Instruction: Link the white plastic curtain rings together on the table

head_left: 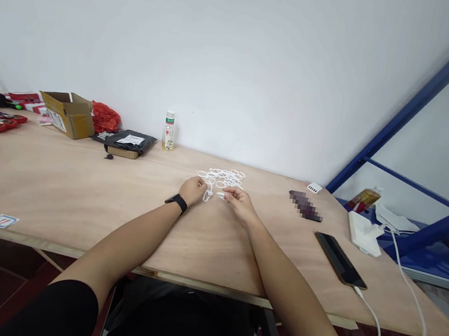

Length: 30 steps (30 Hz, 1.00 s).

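Several thin white rings [229, 175] lie in a loose heap on the wooden table, just beyond my hands. My left hand [193, 190], with a black band on its wrist, is closed at the heap's near left side. Its fingers pinch white rings [207, 195] that look linked together and hang by the fingertips. To the right, my right hand [240, 204] holds a single white ring [220, 195] between thumb and fingers, a short gap from the linked ones. The rings' material and exact linking are too small to make out.
Behind on the left stand a clear bottle [169, 132], a black parcel [130, 141] and an open cardboard box [69, 116]. To the right lie a phone [341, 259] on a charging cable, a white power strip [364, 233] and a blurred-out item [305, 205]. A blue metal frame [420, 92] rises beyond.
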Available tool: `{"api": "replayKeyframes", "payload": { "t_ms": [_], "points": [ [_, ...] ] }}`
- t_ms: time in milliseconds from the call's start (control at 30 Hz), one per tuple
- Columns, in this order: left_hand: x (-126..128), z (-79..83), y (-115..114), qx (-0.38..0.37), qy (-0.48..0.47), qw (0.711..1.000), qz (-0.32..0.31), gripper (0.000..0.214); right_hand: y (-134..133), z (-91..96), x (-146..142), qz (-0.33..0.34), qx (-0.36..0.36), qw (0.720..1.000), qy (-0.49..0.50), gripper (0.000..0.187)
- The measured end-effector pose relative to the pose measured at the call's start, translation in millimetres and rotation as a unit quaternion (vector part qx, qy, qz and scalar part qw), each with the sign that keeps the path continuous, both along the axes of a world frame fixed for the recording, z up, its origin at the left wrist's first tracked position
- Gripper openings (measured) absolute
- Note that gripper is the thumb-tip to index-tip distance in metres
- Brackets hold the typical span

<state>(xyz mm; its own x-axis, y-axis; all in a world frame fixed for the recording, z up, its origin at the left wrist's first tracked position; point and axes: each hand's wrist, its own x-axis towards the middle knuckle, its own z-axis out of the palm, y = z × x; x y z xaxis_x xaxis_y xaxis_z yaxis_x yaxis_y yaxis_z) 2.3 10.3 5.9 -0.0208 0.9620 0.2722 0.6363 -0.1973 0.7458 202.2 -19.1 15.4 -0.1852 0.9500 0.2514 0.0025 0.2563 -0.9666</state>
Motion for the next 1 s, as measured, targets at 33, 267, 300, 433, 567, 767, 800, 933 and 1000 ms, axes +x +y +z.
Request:
{"api": "replayKeyframes", "payload": {
  "t_ms": [33, 267, 300, 433, 567, 767, 800, 933, 1000],
  "points": [
    [-0.5, -0.8, 0.4, -0.003, -0.008, 1.0, 0.001, 0.016, 0.7, -0.8, -0.3, -0.005, 0.003, 1.0, 0.008, 0.034],
    [4.2, -9.6, 7.1, -0.01, -0.081, 0.995, -0.057, 0.032, 5.0, -2.2, -0.4, -0.052, 0.017, 0.998, 0.035, 0.034],
    [5.5, -11.0, 8.5, -0.009, -0.103, 0.992, -0.077, 0.041, 5.3, -2.0, 0.0, -0.054, 0.019, 0.998, 0.032, 0.034],
    [9.5, -13.0, 8.3, 0.03, -0.156, 0.976, -0.146, 0.049, 4.0, -2.9, 1.5, -0.065, 0.034, 0.997, -0.004, 0.031],
    [10.6, -5.8, -4.1, 0.086, -0.085, 0.979, -0.164, 0.033, -3.2, -4.0, -0.3, -0.075, 0.103, 0.984, -0.124, 0.024],
    [14.0, 5.2, -20.5, 0.082, -0.014, 0.972, -0.218, 0.041, -13.7, 1.5, -6.0, -0.069, 0.183, 0.957, -0.215, 0.011],
    [14.7, 5.7, -21.3, 0.079, -0.006, 0.972, -0.223, 0.042, -14.2, 2.4, -6.1, -0.074, 0.183, 0.957, -0.212, 0.009],
    [17.0, 5.5, -21.1, 0.124, -0.026, 0.966, -0.225, 0.035, -12.4, 4.9, -3.9, -0.13, 0.17, 0.964, -0.16, 0.011],
    [17.6, 4.3, -20.1, 0.152, -0.039, 0.961, -0.23, 0.029, -9.7, 5.0, -2.1, -0.158, 0.15, 0.97, -0.111, 0.016]
  ]
}}
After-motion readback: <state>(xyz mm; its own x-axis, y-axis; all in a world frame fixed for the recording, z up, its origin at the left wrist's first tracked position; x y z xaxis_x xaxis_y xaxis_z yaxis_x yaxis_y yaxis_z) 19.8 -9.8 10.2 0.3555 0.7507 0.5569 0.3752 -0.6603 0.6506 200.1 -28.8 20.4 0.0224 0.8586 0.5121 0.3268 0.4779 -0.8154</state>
